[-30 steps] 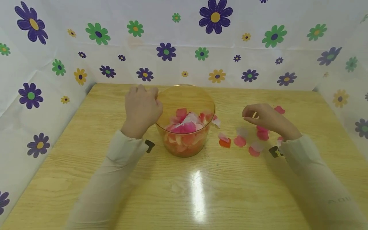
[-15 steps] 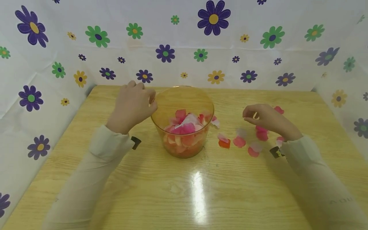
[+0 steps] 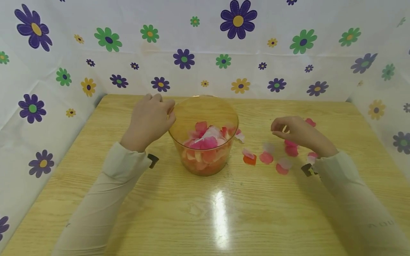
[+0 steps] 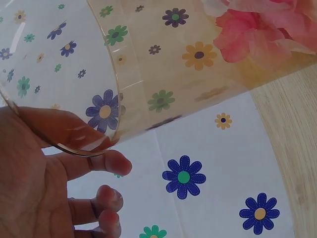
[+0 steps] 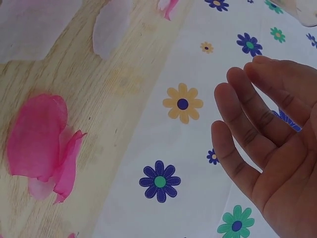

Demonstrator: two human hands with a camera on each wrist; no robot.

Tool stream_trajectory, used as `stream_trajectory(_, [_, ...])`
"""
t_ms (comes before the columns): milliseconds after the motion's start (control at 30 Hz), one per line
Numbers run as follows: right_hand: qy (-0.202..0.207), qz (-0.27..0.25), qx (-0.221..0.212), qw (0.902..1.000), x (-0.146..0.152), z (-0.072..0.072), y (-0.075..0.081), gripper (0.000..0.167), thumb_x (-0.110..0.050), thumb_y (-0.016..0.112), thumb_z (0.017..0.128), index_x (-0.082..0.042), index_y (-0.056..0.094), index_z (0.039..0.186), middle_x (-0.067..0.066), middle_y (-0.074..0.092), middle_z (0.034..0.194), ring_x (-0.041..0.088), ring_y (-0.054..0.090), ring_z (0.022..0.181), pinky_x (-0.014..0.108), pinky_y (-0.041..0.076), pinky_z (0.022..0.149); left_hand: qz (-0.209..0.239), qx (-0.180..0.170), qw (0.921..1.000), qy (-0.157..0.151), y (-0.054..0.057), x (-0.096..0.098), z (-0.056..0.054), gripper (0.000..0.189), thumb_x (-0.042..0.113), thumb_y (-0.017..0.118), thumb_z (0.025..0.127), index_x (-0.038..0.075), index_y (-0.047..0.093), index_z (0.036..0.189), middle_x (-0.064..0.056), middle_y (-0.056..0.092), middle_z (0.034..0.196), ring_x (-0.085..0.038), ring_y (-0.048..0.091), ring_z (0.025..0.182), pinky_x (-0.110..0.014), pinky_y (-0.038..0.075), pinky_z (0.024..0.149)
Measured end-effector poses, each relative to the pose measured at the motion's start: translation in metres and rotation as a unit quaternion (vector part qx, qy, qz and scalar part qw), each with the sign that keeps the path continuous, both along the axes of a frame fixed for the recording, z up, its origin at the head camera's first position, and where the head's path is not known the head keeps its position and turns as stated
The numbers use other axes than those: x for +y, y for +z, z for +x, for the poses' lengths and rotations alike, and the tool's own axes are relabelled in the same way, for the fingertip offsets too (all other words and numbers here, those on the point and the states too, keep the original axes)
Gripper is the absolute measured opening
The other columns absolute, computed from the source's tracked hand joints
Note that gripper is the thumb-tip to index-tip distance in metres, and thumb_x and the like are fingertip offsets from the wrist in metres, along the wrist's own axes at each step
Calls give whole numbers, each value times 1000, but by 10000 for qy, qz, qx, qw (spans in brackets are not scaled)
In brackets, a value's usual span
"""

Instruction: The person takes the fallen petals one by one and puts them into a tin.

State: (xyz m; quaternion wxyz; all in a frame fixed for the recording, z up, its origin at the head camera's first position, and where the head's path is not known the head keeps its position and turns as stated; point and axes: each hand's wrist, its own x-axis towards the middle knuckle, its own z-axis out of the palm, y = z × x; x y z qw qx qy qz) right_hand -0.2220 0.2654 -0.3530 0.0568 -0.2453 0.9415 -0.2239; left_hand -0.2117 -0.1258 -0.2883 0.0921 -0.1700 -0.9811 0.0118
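A clear amber-tinted plastic bucket (image 3: 205,106) stands upright on the table, partly filled with pink, white and red flower petals (image 3: 206,140). My left hand (image 3: 148,122) grips its left rim. In the left wrist view the thumb lies on the inner side of the rim, with the index finger under it outside and the other fingers (image 4: 106,223) loosely bent. My right hand (image 3: 294,133) hovers over the right part of the table, fingers relaxed and slightly curved, holding nothing. Below and around it lie loose petals (image 3: 266,157), among them a pink one (image 5: 37,136).
The wooden table (image 3: 192,220) ends at the back against a white flower-patterned cloth (image 3: 205,39), which also hangs at both sides. A red petal (image 3: 250,160) and a pale petal (image 3: 240,137) lie just right of the bucket.
My left hand has shifted left and turned, with thumb and index finger at the rim. The bucket's rim sits slightly farther left. My right hand has stayed put.
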Motion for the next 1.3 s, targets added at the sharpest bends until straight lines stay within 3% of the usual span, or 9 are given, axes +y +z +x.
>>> stream_trajectory(300, [58, -1, 87, 9999, 0, -1, 0, 8, -6, 62, 87, -4, 65, 95, 11, 69, 90, 21, 63, 83, 45, 51, 81, 215, -129, 9997, -75, -1, 0, 0, 19, 18, 43, 90, 7, 56, 98, -15, 50, 85, -29, 43, 76, -37, 39, 63])
stream_trajectory(633, [76, -1, 51, 10000, 0, 0, 5, 10, -6, 61, 88, -4, 65, 96, 10, 69, 92, 21, 62, 84, 46, 51, 81, 60, 26, 9999, -154, 3, 0, 0, 16, 18, 43, 90, 7, 54, 96, -17, 47, 89, -33, 41, 85, -42, 35, 74])
stream_trajectory(1200, [114, 6, 83, 9999, 2, 0, 3, 8, -5, 62, 87, -5, 65, 94, 10, 69, 90, 21, 63, 83, 46, 52, 81, -144, -365, 9992, -61, 5, 1, 1, 27, 21, 39, 93, 6, 52, 111, -17, 49, 96, -33, 42, 90, -44, 36, 81])
stream_trajectory(1300, [94, 10, 52, 9999, 2, 0, 3, 8, -5, 61, 87, -5, 65, 95, 10, 69, 90, 21, 63, 84, 46, 51, 81, -122, -363, 9992, -126, 3, 1, 0, 25, 18, 38, 92, 4, 52, 108, -16, 48, 93, -32, 40, 90, -43, 35, 81])
